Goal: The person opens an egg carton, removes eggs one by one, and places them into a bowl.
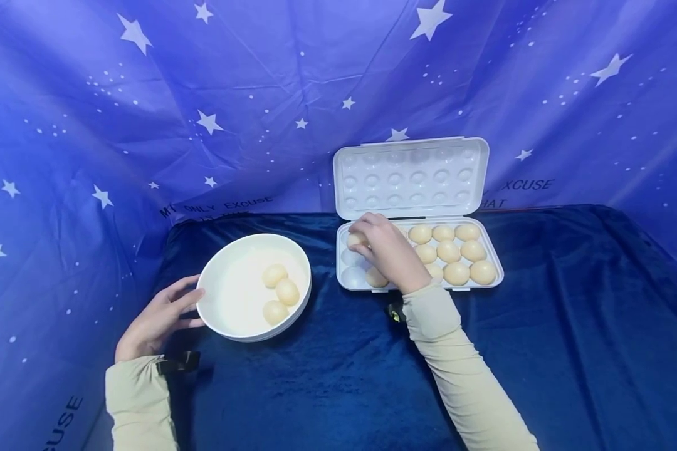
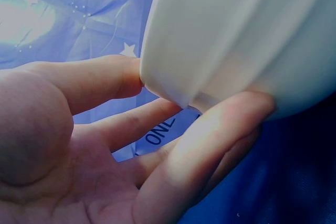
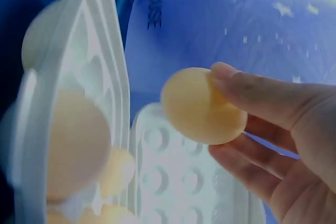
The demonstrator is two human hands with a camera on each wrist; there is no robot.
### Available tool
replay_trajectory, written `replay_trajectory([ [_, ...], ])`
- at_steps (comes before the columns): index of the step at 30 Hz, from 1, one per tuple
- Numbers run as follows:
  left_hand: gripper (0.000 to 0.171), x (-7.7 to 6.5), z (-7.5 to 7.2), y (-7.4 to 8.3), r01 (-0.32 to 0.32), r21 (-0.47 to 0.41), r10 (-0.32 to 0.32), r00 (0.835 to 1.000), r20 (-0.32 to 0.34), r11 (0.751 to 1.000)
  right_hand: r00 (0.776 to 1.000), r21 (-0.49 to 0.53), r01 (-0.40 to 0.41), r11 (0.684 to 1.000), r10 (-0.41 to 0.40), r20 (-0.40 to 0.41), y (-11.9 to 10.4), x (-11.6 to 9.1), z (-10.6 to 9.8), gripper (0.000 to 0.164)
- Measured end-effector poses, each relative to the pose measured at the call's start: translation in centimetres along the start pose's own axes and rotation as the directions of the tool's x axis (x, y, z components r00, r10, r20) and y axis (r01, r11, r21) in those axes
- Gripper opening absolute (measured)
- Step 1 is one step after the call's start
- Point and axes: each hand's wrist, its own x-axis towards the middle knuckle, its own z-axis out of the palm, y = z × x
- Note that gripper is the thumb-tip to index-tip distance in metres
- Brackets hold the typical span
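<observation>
A white bowl (image 1: 231,300) stands at the left of the table with several eggs' worth of room, holding three light brown eggs (image 1: 287,292) toward its right side. My left hand (image 1: 160,316) grips the bowl's left side, thumb at the rim and fingers against the outer wall, as the left wrist view shows. Between thumb and fingertips my right hand (image 1: 386,247) pinches an egg (image 3: 202,106) above the left end of an open egg carton (image 1: 499,283). Several eggs (image 1: 457,274) sit in the carton's cups; cups in its left column hold none. My right hand hides part of the carton.
The carton's dimpled lid (image 1: 412,178) stands raised at the back. Dark blue cloth (image 1: 327,388) covers the table. A blue star-patterned curtain (image 1: 282,75) hangs behind and at the sides.
</observation>
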Motion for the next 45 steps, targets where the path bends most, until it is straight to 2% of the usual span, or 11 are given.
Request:
replay_trajectory([
  [10, 0.058, 0.1, 0.1, -0.1, -0.008, -0.011, 0.008, 1.0, 0.0, 1.0, 0.991, 0.001, 0.128, 0.992, -0.127, -0.049, -2.1, 0.1, 1.3, 0.024],
  [17, 0.061, 0.1, -0.1, -0.1, -0.001, 0.0, 0.001, 1.0, -0.002, 1.0, 0.951, 0.077, 0.304, 0.949, -0.299, -0.074, -3.3, 0.2, 2.2, 0.017],
  [23, 0.06, 0.0, -0.2, 0.1, 0.001, 0.005, -0.001, 1.0, -0.006, 1.0, 0.927, 0.102, 0.375, 0.922, -0.373, -0.031, -4.8, 0.3, 3.4, 0.019],
  [30, 0.058, -0.2, 0.0, 0.0, 0.006, 0.017, -0.006, 1.0, -0.008, 1.0, 0.922, 0.121, 0.363, 0.924, -0.375, 0.094, -6.5, 0.1, 4.3, 0.021],
  [37, 0.046, -0.2, 0.0, -0.4, 0.003, 0.006, -0.002, 1.0, -0.015, 1.0, 0.891, -0.008, 0.385, 0.923, -0.37, 0.262, -8.2, 0.6, 5.3, 0.018],
  [40, 0.044, -0.1, -0.1, -0.4, -0.005, -0.002, 0.005, 1.0, -0.009, 1.0, 0.897, -0.041, 0.36, 0.932, -0.334, 0.289, -8.5, 0.9, 5.5, 0.015],
  [45, 0.048, -0.2, 0.0, -0.2, 0.009, 0.01, -0.009, 1.0, -0.008, 1.0, 0.908, 0.015, 0.283, 0.959, -0.274, 0.317, -8.7, 1.0, 5.6, 0.017],
])
